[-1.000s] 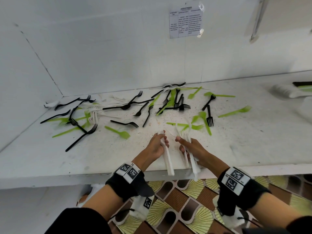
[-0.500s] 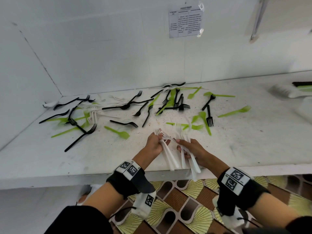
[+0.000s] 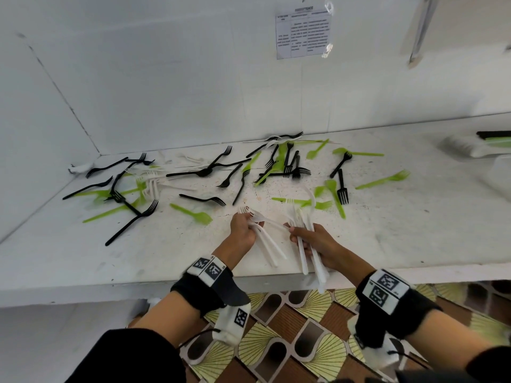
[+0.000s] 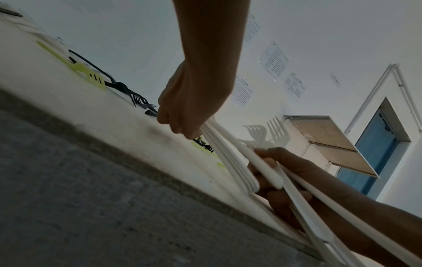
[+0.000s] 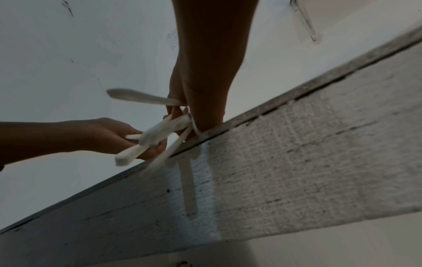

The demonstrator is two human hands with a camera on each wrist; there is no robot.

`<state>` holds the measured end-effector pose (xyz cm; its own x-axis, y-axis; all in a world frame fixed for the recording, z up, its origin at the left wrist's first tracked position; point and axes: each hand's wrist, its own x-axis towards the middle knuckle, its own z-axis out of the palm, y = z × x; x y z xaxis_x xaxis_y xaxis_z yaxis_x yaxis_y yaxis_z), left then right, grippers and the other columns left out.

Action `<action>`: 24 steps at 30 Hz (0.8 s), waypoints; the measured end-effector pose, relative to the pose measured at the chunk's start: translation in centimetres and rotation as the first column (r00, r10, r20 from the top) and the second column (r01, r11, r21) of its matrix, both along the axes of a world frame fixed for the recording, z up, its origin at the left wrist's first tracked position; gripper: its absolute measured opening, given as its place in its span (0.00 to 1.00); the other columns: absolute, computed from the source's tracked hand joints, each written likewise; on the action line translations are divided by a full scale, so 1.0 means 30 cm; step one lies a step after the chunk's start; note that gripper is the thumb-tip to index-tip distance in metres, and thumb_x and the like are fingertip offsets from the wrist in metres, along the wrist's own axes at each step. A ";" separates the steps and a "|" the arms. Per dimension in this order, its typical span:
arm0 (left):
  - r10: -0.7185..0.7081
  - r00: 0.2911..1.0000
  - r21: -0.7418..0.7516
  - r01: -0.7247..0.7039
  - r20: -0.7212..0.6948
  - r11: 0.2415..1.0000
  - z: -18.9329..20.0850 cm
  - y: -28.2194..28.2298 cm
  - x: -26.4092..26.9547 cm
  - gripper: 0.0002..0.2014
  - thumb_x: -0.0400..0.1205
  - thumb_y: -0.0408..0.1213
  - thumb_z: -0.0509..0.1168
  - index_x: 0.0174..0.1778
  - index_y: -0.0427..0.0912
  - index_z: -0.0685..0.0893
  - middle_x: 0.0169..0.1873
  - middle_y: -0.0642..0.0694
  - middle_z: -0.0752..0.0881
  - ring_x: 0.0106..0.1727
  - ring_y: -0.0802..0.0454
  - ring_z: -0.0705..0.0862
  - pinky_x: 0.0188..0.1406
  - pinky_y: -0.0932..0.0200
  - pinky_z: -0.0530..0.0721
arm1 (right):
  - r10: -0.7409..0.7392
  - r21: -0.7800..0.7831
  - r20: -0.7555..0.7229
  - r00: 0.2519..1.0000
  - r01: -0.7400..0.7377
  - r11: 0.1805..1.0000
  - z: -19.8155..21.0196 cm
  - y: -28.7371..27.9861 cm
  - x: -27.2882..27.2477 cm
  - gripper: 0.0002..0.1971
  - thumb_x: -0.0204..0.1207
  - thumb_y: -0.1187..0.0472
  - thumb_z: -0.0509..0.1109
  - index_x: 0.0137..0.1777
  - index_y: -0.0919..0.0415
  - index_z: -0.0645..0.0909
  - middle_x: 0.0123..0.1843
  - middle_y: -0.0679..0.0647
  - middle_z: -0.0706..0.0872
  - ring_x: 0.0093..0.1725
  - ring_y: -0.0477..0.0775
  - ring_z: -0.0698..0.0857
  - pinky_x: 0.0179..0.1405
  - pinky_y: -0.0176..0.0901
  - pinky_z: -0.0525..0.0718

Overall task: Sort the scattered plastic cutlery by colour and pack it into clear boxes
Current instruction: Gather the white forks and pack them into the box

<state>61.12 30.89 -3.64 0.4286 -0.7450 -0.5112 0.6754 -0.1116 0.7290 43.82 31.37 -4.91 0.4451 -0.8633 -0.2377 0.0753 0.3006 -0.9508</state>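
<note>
White walls all around and a long white surface (image 3: 387, 244) with a rough front edge, that's where everything is happening. Black forks (image 3: 130, 222) and lime green forks and spoons (image 3: 193, 214) are lying scattered across the back and middle of it, some crossing each other, with a few loose white pieces (image 3: 154, 186) mixed into the pile on the left. Off at the far right edge there's something that looks like a clear box (image 3: 467, 146) already holding white cutlery, pretty blurry though, with a black and a green strip just behind it.

Near the front edge the person is holding white cutlery in both hands. Left hand (image 3: 243, 230) is curling its fingers round a small bundle of white forks (image 3: 265, 244), tines pointing away toward the scattered stuff, handles angling back toward the edge. Right hand (image 3: 315, 241) is gripping its own bunch of white cutlery (image 3: 304, 258), fingers wrapped around it, handles sticking out past the edge of the surface. The two bunches are fanning out and crossing between the hands, which are sitting just beside each other.

Printed sheet (image 3: 302, 34) is taped on the wall above. Patterned brown and yellow floor tiles (image 3: 304, 341) are showing below the edge.
</note>
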 end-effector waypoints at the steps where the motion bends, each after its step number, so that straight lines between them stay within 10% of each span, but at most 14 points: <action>1: 0.001 1.000 0.022 -0.001 0.000 1.000 -0.006 -0.006 0.004 0.09 0.86 0.26 0.50 0.44 0.32 0.75 0.39 0.38 0.76 0.38 0.47 0.77 0.45 0.54 0.79 | -0.014 -0.003 -0.003 1.000 0.014 1.000 -0.002 0.000 0.003 0.05 0.79 0.67 0.66 0.47 0.63 0.83 0.27 0.51 0.79 0.18 0.40 0.69 0.14 0.29 0.69; 5: -0.123 0.991 0.058 0.120 0.044 0.991 -0.006 0.002 -0.020 0.25 0.80 0.43 0.68 0.67 0.34 0.70 0.57 0.35 0.81 0.54 0.40 0.83 0.34 0.50 0.83 | -0.049 -0.030 -0.025 0.998 0.048 0.998 -0.009 -0.004 0.014 0.06 0.79 0.68 0.65 0.46 0.61 0.83 0.26 0.51 0.78 0.18 0.39 0.71 0.15 0.30 0.70; 10: -0.171 0.977 0.046 0.167 0.125 0.985 -0.007 0.005 -0.028 0.28 0.80 0.27 0.66 0.75 0.29 0.64 0.63 0.30 0.77 0.49 0.38 0.82 0.34 0.48 0.82 | -0.031 -0.104 -0.154 0.988 0.015 0.995 0.003 0.000 0.014 0.10 0.78 0.67 0.67 0.35 0.62 0.79 0.25 0.53 0.78 0.19 0.43 0.74 0.18 0.31 0.72; 15: -0.106 0.988 0.004 0.106 0.114 0.994 0.004 0.013 -0.005 0.19 0.84 0.21 0.51 0.73 0.29 0.66 0.38 0.41 0.75 0.35 0.50 0.76 0.33 0.52 0.76 | 0.001 0.000 -0.110 0.994 -0.001 1.000 0.037 -0.024 -0.005 0.04 0.79 0.62 0.67 0.48 0.62 0.82 0.32 0.56 0.84 0.19 0.45 0.74 0.12 0.31 0.69; 20: -0.046 0.996 -0.088 0.053 0.081 0.995 0.016 0.007 0.035 0.12 0.84 0.19 0.50 0.45 0.41 0.69 0.35 0.43 0.73 0.33 0.52 0.72 0.34 0.54 0.75 | -0.074 -0.012 -0.159 0.985 0.073 0.997 0.055 -0.047 -0.030 0.12 0.78 0.59 0.68 0.56 0.67 0.81 0.28 0.56 0.87 0.23 0.49 0.76 0.15 0.32 0.72; 24: -0.098 0.990 -0.129 0.110 0.098 0.986 0.019 0.009 0.032 0.09 0.86 0.21 0.48 0.48 0.39 0.68 0.36 0.43 0.73 0.32 0.52 0.70 0.35 0.55 0.79 | -0.167 -0.026 -0.192 0.967 0.165 0.986 0.041 -0.068 -0.049 0.10 0.78 0.59 0.69 0.52 0.66 0.79 0.30 0.56 0.82 0.18 0.45 0.71 0.14 0.32 0.71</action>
<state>62.08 31.15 -3.07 0.3852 -0.8469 -0.3666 0.5955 -0.0753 0.7998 42.35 29.34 -3.67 0.2421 -0.9240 -0.2960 -0.0620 0.2897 -0.9551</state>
